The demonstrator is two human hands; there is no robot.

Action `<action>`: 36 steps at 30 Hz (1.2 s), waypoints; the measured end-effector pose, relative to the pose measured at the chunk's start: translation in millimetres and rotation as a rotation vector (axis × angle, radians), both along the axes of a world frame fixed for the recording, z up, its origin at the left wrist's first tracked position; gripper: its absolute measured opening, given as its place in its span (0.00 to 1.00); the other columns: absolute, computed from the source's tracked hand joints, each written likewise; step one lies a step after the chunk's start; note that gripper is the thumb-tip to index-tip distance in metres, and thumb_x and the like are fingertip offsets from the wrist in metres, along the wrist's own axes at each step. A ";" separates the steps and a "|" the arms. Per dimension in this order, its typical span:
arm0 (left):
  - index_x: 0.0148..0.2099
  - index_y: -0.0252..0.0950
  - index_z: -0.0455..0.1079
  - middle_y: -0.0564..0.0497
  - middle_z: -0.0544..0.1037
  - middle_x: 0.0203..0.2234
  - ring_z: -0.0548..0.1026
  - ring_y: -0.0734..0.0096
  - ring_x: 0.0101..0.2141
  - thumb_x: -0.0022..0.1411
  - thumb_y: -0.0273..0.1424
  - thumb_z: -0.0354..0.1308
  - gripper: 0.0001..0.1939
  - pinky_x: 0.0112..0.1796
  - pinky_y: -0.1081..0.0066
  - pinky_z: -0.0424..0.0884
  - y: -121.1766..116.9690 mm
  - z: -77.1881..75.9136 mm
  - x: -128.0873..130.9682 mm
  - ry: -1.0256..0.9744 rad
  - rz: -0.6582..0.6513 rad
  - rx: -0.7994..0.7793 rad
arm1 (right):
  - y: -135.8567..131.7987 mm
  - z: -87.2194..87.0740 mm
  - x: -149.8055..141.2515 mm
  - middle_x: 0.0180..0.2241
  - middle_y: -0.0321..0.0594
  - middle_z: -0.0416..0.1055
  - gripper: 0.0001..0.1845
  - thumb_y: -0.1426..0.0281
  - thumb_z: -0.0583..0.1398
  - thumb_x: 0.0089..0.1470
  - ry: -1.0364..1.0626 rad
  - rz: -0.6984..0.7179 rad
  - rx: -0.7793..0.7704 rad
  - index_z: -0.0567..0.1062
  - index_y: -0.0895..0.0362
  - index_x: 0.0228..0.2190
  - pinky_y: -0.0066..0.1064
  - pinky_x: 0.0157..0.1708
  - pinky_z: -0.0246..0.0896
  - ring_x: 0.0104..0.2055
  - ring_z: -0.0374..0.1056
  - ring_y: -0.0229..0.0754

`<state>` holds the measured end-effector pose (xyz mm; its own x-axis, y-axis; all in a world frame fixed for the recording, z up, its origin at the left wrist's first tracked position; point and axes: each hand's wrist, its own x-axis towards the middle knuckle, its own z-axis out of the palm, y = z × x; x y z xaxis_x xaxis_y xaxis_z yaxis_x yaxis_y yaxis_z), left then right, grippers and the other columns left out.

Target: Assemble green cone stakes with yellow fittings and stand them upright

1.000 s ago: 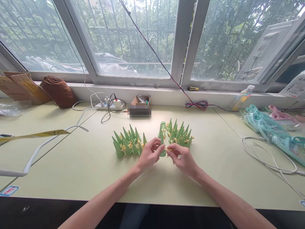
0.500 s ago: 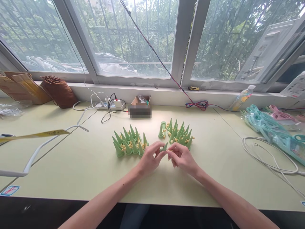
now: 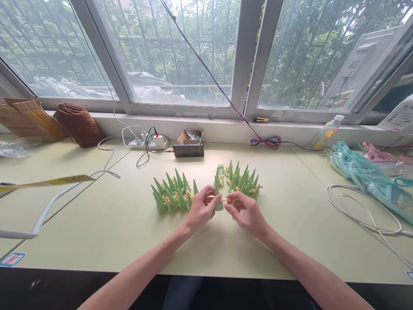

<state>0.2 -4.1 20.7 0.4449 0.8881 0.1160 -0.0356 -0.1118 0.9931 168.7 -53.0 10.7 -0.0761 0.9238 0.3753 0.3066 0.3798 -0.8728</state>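
Note:
My left hand (image 3: 201,207) is closed round a green cone (image 3: 219,207) with a round base, its tip pointing up. From the cone's right side a small yellowish piece (image 3: 225,199) sticks out, and the fingertips of my right hand (image 3: 244,210) pinch its outer end. Fingers partly hide both parts. Beside my left hand stands a group of green cones (image 3: 161,204) with small yellow pieces among them. Behind my right hand is a second group of such cones (image 3: 247,176), and one green piece (image 3: 220,168) stands at its left edge.
At the back are a phone (image 3: 189,150), an open small box (image 3: 191,136) and a power strip (image 3: 145,141) with cables. A brown bag (image 3: 79,125) sits at the left. On the right lie bagged teal plastic parts (image 3: 364,168), a white cable (image 3: 348,211) and a bottle (image 3: 325,132).
The green cone in my left hand has turned from tilted to upright. My right fingers have shifted slightly, and more of the yellowish piece shows between the hands.

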 end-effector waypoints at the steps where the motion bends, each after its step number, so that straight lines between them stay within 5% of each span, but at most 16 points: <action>1: 0.37 0.37 0.60 0.54 0.68 0.27 0.63 0.82 0.19 0.62 0.42 0.59 0.15 0.14 0.80 0.56 0.3 -0.1 -0.1 -0.006 -0.001 -0.010 | 0.4 -0.2 0.6 0.26 0.36 0.70 0.09 0.63 0.59 0.60 -0.026 -0.007 0.028 0.71 0.56 0.38 0.29 0.23 0.63 0.21 0.65 0.36; 7: 0.37 0.37 0.62 0.57 0.64 0.22 0.60 0.82 0.18 0.63 0.41 0.57 0.13 0.15 0.81 0.54 -0.1 -6.5 -2.4 0.012 -0.060 0.024 | 2.6 -5.9 1.9 0.24 0.36 0.67 0.11 0.64 0.55 0.63 -0.052 -0.009 0.059 0.70 0.57 0.31 0.27 0.21 0.59 0.20 0.61 0.33; 15: 0.37 0.35 0.69 0.52 0.69 0.25 0.69 0.74 0.26 0.61 0.39 0.60 0.12 0.29 0.72 0.70 -9.2 -6.6 -2.1 0.126 -0.060 0.298 | 2.0 -8.5 0.6 0.15 0.31 0.60 0.20 0.62 0.54 0.63 -0.008 -0.047 -0.073 0.64 0.56 0.21 0.25 0.16 0.51 0.15 0.55 0.31; 24: 0.42 0.36 0.66 0.56 0.66 0.23 0.60 0.82 0.18 0.63 0.42 0.57 0.14 0.17 0.79 0.58 -3.3 -5.2 0.5 0.028 -0.081 0.021 | 1.8 -1.0 1.0 0.27 0.37 0.70 0.10 0.64 0.57 0.61 -0.035 -0.042 0.010 0.71 0.57 0.40 0.28 0.21 0.61 0.22 0.62 0.35; 31: 0.43 0.36 0.66 0.55 0.66 0.23 0.60 0.82 0.18 0.63 0.44 0.57 0.16 0.15 0.80 0.56 -0.4 -2.9 -1.0 -0.002 -0.090 -0.069 | 5.3 -6.7 4.4 0.25 0.37 0.67 0.09 0.66 0.56 0.62 -0.090 0.008 0.072 0.73 0.58 0.37 0.29 0.23 0.60 0.22 0.62 0.36; 36: 0.42 0.36 0.66 0.55 0.66 0.23 0.62 0.82 0.19 0.63 0.42 0.57 0.14 0.17 0.80 0.57 -2.3 -5.2 -1.5 0.066 -0.066 0.052 | 6.0 -10.2 6.0 0.22 0.34 0.64 0.11 0.66 0.54 0.63 -0.133 0.013 0.050 0.71 0.58 0.32 0.28 0.23 0.56 0.21 0.59 0.35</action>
<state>-1.3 -6.4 15.5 0.5102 0.8502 0.1300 0.0202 -0.1629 0.9864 174.6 -47.1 0.5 -0.1399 0.9028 0.4067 0.4133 0.4265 -0.8045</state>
